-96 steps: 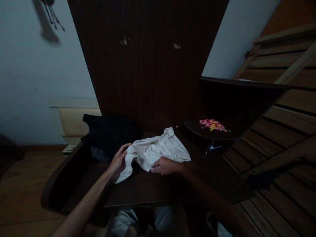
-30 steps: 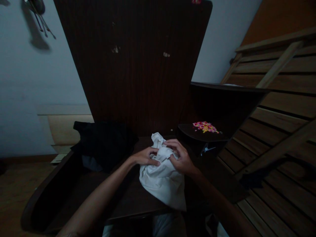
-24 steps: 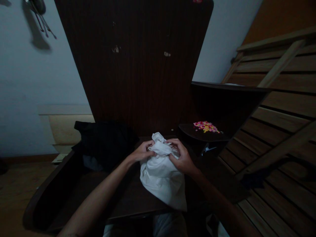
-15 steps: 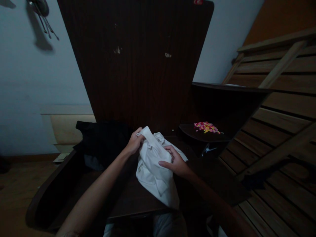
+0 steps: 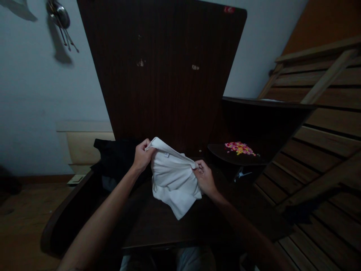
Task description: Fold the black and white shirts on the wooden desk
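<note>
A white garment point(image 5: 175, 177) hangs between my two hands, its band-like upper edge pulled taut and sloping down to the right. Inside that edge a small label point(image 5: 166, 154) shows. My left hand point(image 5: 143, 155) is closed on the upper left corner. At the right end of the band, my right hand point(image 5: 203, 175) pinches the fabric with its fingers curled. The lower part of the cloth droops in folds to a point above the dark desk point(image 5: 158, 229). What kind of garment it is, I cannot tell.
Dark clothing point(image 5: 114, 162) lies heaped at the desk's left. A small shelf point(image 5: 217, 152) on the right bears a pile of colourful small pieces point(image 5: 239, 148). Behind stands a tall dark panel point(image 5: 169, 94); wooden slats point(image 5: 329, 139) rise on the right.
My right hand has moved from the garment's side onto its upper edge. The bunched cloth is now stretched wider, and my left hand has shifted left. The camera view has shifted slightly.
</note>
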`<state>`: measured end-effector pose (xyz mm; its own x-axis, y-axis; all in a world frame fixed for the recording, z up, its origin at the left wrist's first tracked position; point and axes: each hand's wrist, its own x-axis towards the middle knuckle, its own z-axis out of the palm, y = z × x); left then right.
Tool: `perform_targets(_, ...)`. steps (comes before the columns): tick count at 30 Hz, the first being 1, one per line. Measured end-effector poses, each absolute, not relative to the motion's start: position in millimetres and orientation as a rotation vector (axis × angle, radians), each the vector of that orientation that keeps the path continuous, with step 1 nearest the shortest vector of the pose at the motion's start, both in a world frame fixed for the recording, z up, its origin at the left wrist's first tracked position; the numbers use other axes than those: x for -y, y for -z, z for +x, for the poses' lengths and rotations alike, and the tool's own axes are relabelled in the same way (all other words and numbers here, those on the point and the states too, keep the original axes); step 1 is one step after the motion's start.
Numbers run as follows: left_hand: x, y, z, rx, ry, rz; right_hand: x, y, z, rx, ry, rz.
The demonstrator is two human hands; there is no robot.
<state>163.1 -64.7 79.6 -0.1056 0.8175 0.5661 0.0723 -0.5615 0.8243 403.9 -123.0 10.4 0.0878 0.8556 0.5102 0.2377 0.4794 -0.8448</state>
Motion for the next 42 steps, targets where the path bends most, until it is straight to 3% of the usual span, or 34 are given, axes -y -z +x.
perform_targets(11, 108, -111, 144, -1.141, -1.523, 1.990, 107, -75, 444, 1.504, 0.262, -1.218)
perform_targets(16, 112, -113, 129, -1.009, -1.256, 1.916, 97, -88, 459, 1.472, 0.353, -1.314)
perform_targets(21, 99, -88, 120, -0.952, -0.993, 1.887, 91, -85, 463, 1.449, 0.386, -1.348)
perform_targets(24, 87, -69, 114, -1.055, -0.946, 1.885, 90, -84, 468, 1.568, 0.300, -1.375)
perform_targets(34, 78, -57, 109, -1.156, -1.447, 1.658, 89, -67, 502, 2.164, -0.563, -1.359)
perform_targets(38, 81, -66, 108, -1.173, -1.397, 1.710, 83, -45, 513, 2.339, -0.670, -1.467)
perform_targets(42, 78, -69, 91, -1.268, -1.194, 1.936, 74, -26, 526, 2.110, -0.540, -1.578)
